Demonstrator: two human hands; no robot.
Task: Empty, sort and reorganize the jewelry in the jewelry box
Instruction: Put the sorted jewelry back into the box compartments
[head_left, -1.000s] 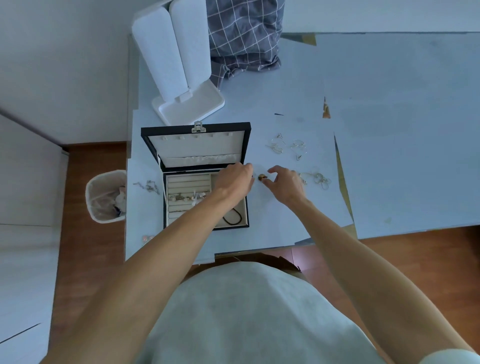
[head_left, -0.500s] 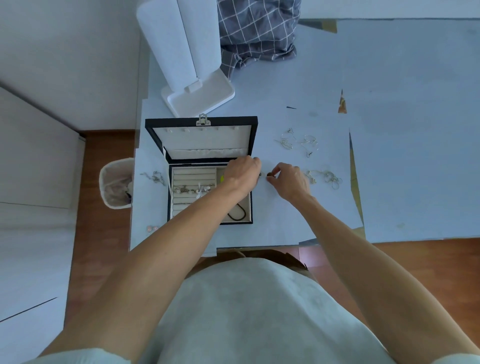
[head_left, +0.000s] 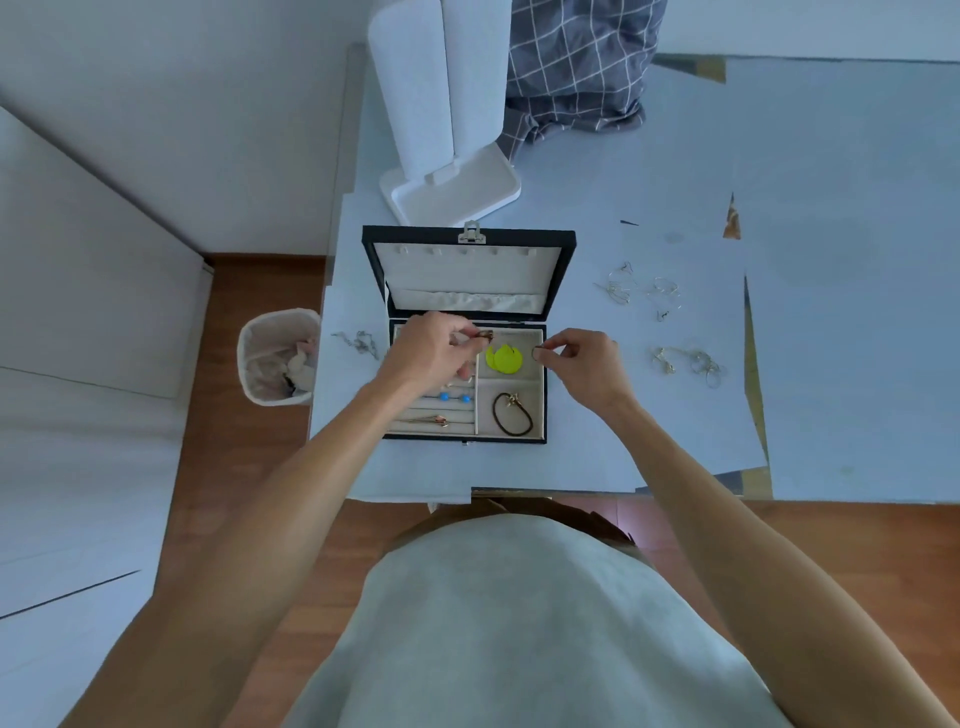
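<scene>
The black jewelry box (head_left: 560, 244) lies open on the table, its lid standing up behind. My left hand (head_left: 428, 353) hovers over the ring rows and pinches a small gold earring (head_left: 485, 335). My right hand (head_left: 584, 364) sits at the box's right rim, pinching a small dark ring (head_left: 536, 353). Inside lie a yellow-green pendant (head_left: 503, 358), a dark cord bracelet (head_left: 511, 413), blue stud earrings (head_left: 454, 397) and a gold pin (head_left: 434, 420).
Loose silver earrings (head_left: 641, 288) and more pieces (head_left: 688, 361) lie right of the box; a small chain (head_left: 358, 343) lies to its left. A white stand (head_left: 447, 130) and checked cloth (head_left: 576, 67) are behind. A waste bin (head_left: 278, 356) stands on the floor to the left.
My left hand moved left from the box's right edge to over the ring rows, uncovering the right compartments. My right hand stays near the rim. The camera view shifted.
</scene>
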